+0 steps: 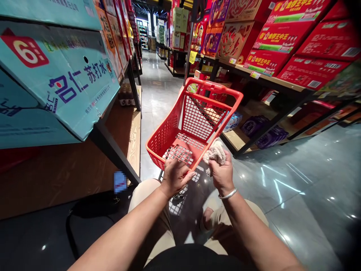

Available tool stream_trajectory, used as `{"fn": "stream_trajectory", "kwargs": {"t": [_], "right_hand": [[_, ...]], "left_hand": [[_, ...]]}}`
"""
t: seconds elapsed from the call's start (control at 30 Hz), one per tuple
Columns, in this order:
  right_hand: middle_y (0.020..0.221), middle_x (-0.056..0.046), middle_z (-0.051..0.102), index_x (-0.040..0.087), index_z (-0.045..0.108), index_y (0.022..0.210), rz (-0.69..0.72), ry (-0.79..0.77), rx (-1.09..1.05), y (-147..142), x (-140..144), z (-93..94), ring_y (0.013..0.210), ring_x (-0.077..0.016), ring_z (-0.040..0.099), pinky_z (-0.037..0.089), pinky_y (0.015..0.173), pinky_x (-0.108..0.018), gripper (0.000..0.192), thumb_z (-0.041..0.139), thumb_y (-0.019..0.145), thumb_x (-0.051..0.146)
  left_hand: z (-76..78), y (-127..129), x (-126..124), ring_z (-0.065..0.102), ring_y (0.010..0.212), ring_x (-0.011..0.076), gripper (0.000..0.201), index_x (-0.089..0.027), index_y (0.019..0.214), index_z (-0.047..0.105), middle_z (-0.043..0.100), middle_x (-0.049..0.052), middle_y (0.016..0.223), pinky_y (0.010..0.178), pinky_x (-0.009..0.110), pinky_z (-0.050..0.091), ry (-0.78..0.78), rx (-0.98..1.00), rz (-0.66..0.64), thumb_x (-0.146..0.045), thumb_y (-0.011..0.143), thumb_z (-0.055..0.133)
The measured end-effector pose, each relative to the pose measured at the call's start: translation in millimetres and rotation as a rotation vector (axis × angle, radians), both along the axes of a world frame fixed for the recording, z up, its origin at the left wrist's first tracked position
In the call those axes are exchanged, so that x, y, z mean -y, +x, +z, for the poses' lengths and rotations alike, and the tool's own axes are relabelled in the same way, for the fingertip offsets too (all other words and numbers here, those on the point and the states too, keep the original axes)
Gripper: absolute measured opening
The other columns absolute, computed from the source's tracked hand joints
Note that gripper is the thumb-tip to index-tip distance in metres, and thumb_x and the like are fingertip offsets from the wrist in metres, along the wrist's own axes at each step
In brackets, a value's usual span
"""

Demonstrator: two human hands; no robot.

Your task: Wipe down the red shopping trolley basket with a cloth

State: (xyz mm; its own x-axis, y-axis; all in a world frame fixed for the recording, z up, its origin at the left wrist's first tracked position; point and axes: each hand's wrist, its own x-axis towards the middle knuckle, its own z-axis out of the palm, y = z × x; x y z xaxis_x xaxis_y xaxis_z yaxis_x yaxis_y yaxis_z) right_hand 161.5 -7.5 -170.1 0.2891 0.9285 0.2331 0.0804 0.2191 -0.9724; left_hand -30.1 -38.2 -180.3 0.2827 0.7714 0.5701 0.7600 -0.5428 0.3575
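An orange-red plastic shopping cart (196, 131) with a lattice basket stands on the floor before my knees. My left hand (177, 176) is closed over the basket's near rim, its fingers inside and its thumb along the outer side. In my right hand (222, 171) a crumpled off-white cloth (216, 153) is bunched between thumb and fingers, close to the basket's right side rim. Whether the cloth touches that rim, I cannot tell. A bangle circles my right wrist. The cart's lower frame and wheels are mostly hidden.
Blue cartons (76, 81) overhang a wooden shelf with a black metal leg (114, 150) at left. On the right, a shelf (282, 79) bears red boxes, with purple packs (265, 131) below. A black strapped bag (93, 207) lies at lower left. The aisle floor (155, 75) runs ahead.
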Motion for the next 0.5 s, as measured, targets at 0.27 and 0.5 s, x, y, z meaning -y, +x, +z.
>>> {"fn": "stream_trajectory", "kwargs": {"t": [0.27, 0.5], "right_hand": [[0.133, -0.010, 0.063, 0.026, 0.079, 0.112, 0.172, 0.405, 1.253, 47, -59, 35.7, 0.104, -0.0263, 0.052, 0.042, 0.095, -0.043, 0.035, 0.054, 0.091, 0.013], [0.131, -0.016, 0.065, 0.017, 0.081, 0.097, -0.109, 0.177, 1.371, 110, -163, 95.7, 0.108, -0.0271, 0.049, 0.038, 0.088, -0.042, 0.025, 0.060, 0.094, 0.030]], "left_hand": [[-3.8, -9, 3, 0.053, 0.073, 0.0197, 0.039, -0.021, 0.071, 0.065, 0.064, 0.003, 0.072, 0.079, 0.038, 0.033, 0.035, 0.004, 0.020, -0.052, 0.095, 0.058], [1.1, -13, 8, 0.052, 0.074, 0.0189, 0.034, -0.021, 0.072, 0.065, 0.064, 0.002, 0.071, 0.080, 0.039, 0.031, 0.089, -0.056, -0.042, -0.039, 0.099, 0.052]]}}
